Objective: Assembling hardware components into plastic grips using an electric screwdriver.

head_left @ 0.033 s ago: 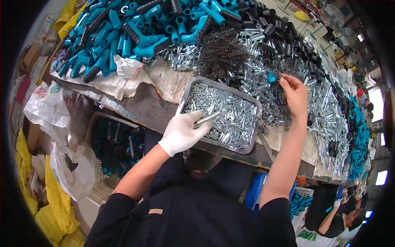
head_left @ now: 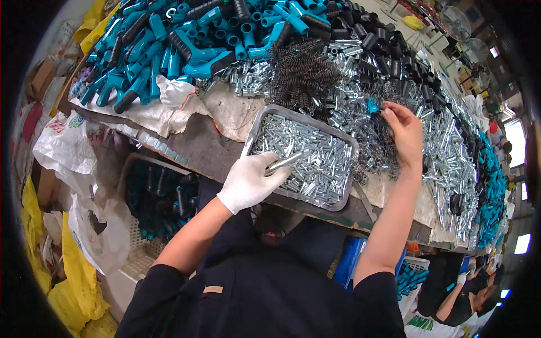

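My left hand point(head_left: 252, 181), in a white knit glove, is closed around a shiny metal rod point(head_left: 286, 162). It hovers over the near left part of a grey tray point(head_left: 353, 169) filled with small silver metal pins point(head_left: 315, 160). Bare and bent at the fingers, my right hand point(head_left: 404, 130) pinches at a heap of tangled thin wire springs point(head_left: 376, 138). What lies between its fingertips is too small to make out. A small teal piece point(head_left: 372, 105) is just left of those fingertips. Dark coil springs point(head_left: 301, 73) are piled behind the tray.
Teal and black pistol-shaped housings point(head_left: 191, 50) cover the far left of the table. Black sleeves point(head_left: 389, 42) and silver tubes point(head_left: 445, 152) lie at the right. A crate point(head_left: 132, 225) of dark parts stands below the left edge. Another person point(head_left: 459, 293) sits at the lower right.
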A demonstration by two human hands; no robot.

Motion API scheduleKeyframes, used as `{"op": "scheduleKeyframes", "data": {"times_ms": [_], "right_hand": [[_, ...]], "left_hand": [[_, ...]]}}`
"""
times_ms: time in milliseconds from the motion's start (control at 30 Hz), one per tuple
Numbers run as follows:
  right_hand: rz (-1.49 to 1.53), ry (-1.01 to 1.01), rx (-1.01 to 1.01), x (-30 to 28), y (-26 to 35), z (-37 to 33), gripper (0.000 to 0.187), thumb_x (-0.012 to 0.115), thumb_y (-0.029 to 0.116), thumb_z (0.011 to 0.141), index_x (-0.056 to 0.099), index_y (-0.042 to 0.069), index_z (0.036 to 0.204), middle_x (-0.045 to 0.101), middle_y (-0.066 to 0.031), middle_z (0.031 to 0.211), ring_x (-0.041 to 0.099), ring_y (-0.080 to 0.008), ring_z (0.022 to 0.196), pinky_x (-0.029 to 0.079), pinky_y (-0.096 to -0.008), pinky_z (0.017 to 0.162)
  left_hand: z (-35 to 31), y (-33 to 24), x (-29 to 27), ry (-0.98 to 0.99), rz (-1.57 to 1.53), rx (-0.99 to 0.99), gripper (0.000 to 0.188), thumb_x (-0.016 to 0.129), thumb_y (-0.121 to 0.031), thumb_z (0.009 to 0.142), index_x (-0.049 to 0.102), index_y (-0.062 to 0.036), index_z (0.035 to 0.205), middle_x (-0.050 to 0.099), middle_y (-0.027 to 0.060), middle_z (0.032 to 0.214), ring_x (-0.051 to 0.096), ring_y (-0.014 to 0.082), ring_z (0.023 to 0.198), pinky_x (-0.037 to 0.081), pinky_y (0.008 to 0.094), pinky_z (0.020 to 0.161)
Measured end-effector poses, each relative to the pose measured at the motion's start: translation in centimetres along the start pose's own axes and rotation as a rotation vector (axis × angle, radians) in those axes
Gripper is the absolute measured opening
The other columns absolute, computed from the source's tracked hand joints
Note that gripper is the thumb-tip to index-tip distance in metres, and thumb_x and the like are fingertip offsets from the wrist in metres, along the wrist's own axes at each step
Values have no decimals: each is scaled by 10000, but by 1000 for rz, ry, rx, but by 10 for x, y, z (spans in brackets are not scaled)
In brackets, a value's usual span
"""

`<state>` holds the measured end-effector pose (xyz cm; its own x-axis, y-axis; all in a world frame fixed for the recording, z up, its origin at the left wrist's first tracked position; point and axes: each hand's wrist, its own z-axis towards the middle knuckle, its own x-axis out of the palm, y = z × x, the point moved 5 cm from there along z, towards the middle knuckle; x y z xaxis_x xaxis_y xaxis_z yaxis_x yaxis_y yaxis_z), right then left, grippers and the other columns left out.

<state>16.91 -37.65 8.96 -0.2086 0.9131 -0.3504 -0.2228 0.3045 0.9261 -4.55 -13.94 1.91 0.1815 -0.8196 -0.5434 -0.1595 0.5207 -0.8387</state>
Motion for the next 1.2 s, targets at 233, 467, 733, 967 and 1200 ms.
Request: {"op": "scheduleKeyframes", "data": {"times_ms": [233, 467, 733, 967, 1200], "right_hand": [[-24, 510, 54, 49, -1, -96, 261, 708, 13, 747, 714, 37, 1007, 680, 4, 887, 517, 2, 627, 401, -168, 552], [310, 513, 247, 88, -20, -160, 234, 703, 67, 838, 669, -21, 1052, 668, -38, 822, 612, -64, 710, 498, -215, 634], [388, 492, 416, 57, -48, -188, 199, 637, 118, 911, 655, -38, 1034, 633, -32, 750, 585, -76, 624, 476, -215, 570], [123, 279, 57, 21, -46, -207, 262, 699, 48, 822, 660, -5, 1075, 663, -38, 825, 603, -102, 736, 484, -248, 660], [675, 530, 737, 31, -81, -240, 167, 588, 156, 937, 631, -3, 914, 581, -21, 733, 479, -61, 582, 371, -203, 507]], "left_hand": [[-6, -13, -12, 269, -146, -60, 316, 757, -240, 748, 697, 9, 933, 666, 138, 737, 601, 116, 664, 480, 310, 649], [-15, -46, 10, 345, 193, 322, 340, 761, -287, 720, 701, -62, 967, 661, 168, 744, 657, 326, 696, 515, 375, 640], [-30, -72, 52, 281, 578, 538, 284, 730, -305, 741, 619, -105, 910, 599, 89, 645, 636, 283, 602, 490, 396, 537], [-16, -77, 64, 481, 464, 532, 193, 728, -253, 723, 629, -114, 815, 586, 95, 633, 626, 287, 598, 493, 407, 542], [-33, -96, 85, 470, 610, 819, 77, 620, -160, 757, 583, -98, 730, 591, 68, 638, 647, 243, 588, 495, 362, 492]]}}
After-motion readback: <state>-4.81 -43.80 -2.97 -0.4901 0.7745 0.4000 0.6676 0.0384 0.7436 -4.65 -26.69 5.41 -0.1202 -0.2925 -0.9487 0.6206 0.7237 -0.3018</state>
